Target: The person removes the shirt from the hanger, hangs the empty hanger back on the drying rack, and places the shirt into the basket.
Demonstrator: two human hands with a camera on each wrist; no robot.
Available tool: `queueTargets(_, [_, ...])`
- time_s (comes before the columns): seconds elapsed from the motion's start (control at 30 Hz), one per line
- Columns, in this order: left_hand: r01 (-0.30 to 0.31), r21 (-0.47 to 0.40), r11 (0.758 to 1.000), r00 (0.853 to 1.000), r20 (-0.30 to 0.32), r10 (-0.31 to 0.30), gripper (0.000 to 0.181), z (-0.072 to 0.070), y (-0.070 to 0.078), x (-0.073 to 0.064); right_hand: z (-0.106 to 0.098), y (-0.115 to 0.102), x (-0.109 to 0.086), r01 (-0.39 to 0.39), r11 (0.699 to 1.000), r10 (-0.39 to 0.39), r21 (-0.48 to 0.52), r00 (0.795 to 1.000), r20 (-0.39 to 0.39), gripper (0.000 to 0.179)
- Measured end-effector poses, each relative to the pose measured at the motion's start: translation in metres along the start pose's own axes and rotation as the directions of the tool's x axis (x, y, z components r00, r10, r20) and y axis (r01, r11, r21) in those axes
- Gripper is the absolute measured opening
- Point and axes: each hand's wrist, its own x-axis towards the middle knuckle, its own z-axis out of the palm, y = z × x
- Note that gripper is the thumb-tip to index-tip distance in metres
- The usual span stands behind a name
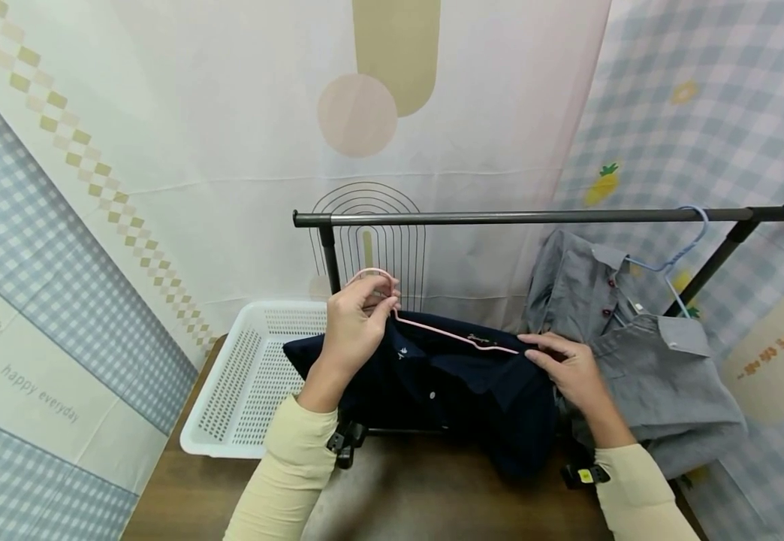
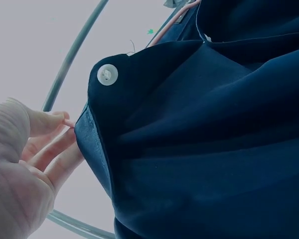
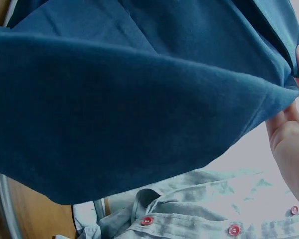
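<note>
In the head view my left hand (image 1: 354, 323) pinches a thin pink clothes hanger (image 1: 442, 330) just under its hook. A navy blue shirt (image 1: 432, 409) with white buttons hangs below it. The hanger's right arm lies across the shirt's neck opening, its end by the right shoulder. My right hand (image 1: 564, 368) pinches the shirt fabric there between thumb and fingers. In the left wrist view, thumb and fingertips of the left hand (image 2: 20, 159) meet at the shirt's edge (image 2: 189, 149). Navy cloth (image 3: 114, 109) fills much of the right wrist view, with the right hand (image 3: 294, 139) at its corner.
A black garment rail (image 1: 486, 219) runs behind both hands. On its right end a grey shirt (image 1: 655, 376) with red buttons hangs from a blue hanger (image 1: 686, 248). To the left, a white plastic basket (image 1: 230, 409) stands on the wooden table (image 1: 182, 488).
</note>
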Motion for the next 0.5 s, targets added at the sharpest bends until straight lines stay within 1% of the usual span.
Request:
queueTargets(0.17, [-0.009,0.034,0.999,1.0,-0.018,0.009,0.015,0.0,-0.001,0.0,0.003,-0.018,0.0,-0.004,1.0,0.004,0.002,1.0,0.011,0.023])
queueTargets(0.23, [-0.013,0.037,0.999,1.0,-0.018,0.013,0.014,0.001,-0.001,0.001,0.004,-0.021,-0.001,-0.013,1.0,0.014,-0.002,1.0,0.013,0.022])
queueTargets(0.3, [-0.014,0.041,0.999,1.0,-0.014,0.014,0.014,0.002,-0.002,0.001,0.004,-0.016,-0.002,-0.028,1.0,0.028,0.006,1.0,0.015,0.023])
queueTargets(0.43, [-0.001,0.023,1.0,1.0,-0.009,0.001,0.014,0.003,-0.003,0.001,0.004,0.003,-0.005,-0.059,0.998,0.059,0.015,0.998,0.01,0.024])
queueTargets(0.5, [0.009,0.014,1.0,1.0,-0.011,-0.009,0.014,0.002,-0.004,0.0,0.004,0.012,-0.006,-0.062,0.998,0.062,0.011,0.998,0.008,0.025])
